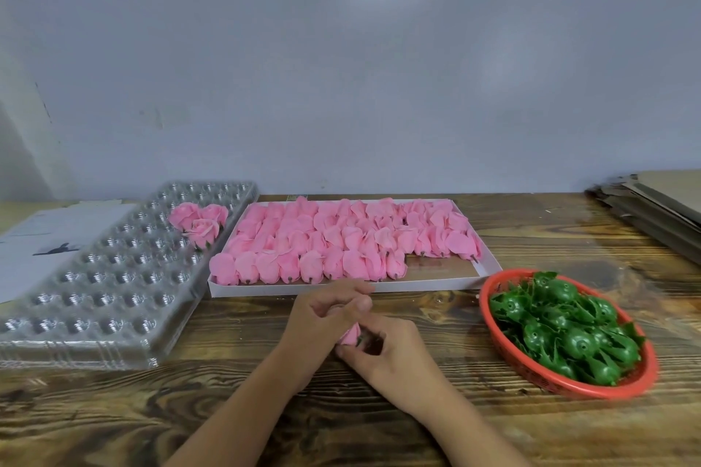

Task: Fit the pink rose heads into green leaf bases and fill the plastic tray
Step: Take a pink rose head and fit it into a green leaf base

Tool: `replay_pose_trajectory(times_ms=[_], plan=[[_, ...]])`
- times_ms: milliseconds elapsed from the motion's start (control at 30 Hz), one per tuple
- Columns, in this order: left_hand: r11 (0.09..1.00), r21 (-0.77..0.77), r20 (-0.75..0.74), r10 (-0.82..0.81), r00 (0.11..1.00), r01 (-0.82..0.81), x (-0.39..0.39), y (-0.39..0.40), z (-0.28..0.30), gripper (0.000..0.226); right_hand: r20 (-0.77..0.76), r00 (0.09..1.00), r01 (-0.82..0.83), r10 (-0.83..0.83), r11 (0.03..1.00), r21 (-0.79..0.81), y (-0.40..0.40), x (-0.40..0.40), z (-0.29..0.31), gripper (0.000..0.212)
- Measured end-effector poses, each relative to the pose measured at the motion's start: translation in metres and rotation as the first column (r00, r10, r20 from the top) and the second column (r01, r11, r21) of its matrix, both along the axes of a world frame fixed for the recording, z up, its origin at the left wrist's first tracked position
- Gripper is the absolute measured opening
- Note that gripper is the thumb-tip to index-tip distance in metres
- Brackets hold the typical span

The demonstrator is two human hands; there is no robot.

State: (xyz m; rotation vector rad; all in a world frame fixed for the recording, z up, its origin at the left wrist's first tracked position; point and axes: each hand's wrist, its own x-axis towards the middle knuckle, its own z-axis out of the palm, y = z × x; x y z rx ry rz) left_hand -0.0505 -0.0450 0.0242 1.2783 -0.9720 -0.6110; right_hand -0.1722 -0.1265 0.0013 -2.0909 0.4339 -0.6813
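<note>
1. Risks first: petals on the rose head (351, 334) look thin and soft, so too hard a squeeze from the left hand (327, 315) while the base is pushed on could crease or shed them
2. Misalignment: the stub under the head is hidden between both hands, so whether it lines up with the base socket can't be seen. A skewed push would likely leave the head tilted or loose
3. Grip state: left hand has fingers and thumb curled round the rose head, only a pink patch showing below the fingers. Right hand (383, 347) is curled too, pinching something dark at the head's lower end, probably a leaf base (367, 338), but it's too covered to be sure
4. Position: rose head sits between the two hands, low over the wooden table (436, 428), just in front of the white box (303, 290) of loose heads
5. Plastic tray (95, 277) is well to the left, with three finished roses (199, 222) at its far end and the other cups unfilled, so the task is barely started
6. Red basket (531, 368) of green bases sits near the right hand; a careless reach could nudge it, minor risk
</note>
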Motion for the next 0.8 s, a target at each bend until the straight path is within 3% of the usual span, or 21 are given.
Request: replay_pose_trajectory(times_ms=[133,200,300,500,600,800], plan=[[0.999,0.042,0.085,-0.026,0.996,0.023,-0.002,0.001,0.002,0.014,0.024,1.0,0.0,-0.001,0.999,0.032,0.002,-0.001,0.004,0.038],[0.995,0.089,0.138,-0.057,0.989,0.045,-0.002,0.001,0.001,0.005,-0.006,1.0,0.013,-0.013,0.999,0.033,0.001,-0.001,0.004,0.027],[0.993,0.111,0.227,-0.054,0.972,0.029,0.0,-0.001,-0.004,0.027,-0.034,0.999,0.029,-0.028,0.998,0.052,0.001,-0.002,0.002,0.001],[0.992,0.126,0.237,-0.025,0.971,-0.006,0.003,-0.002,-0.011,0.025,0.025,0.999,0.046,-0.048,0.996,0.078,0.0,-0.003,0.005,0.021],[0.993,0.119,0.219,-0.002,0.976,-0.025,0.003,-0.003,-0.011,0.037,0.06,0.99,0.125,-0.131,0.988,0.093,-0.002,-0.001,0.002,0.032],[0.988,0.152,0.124,-0.023,0.992,0.004,0.002,-0.004,-0.013,0.071,0.046,0.962,0.258,-0.268,0.952,0.165,-0.005,-0.001,0.0,0.024]])
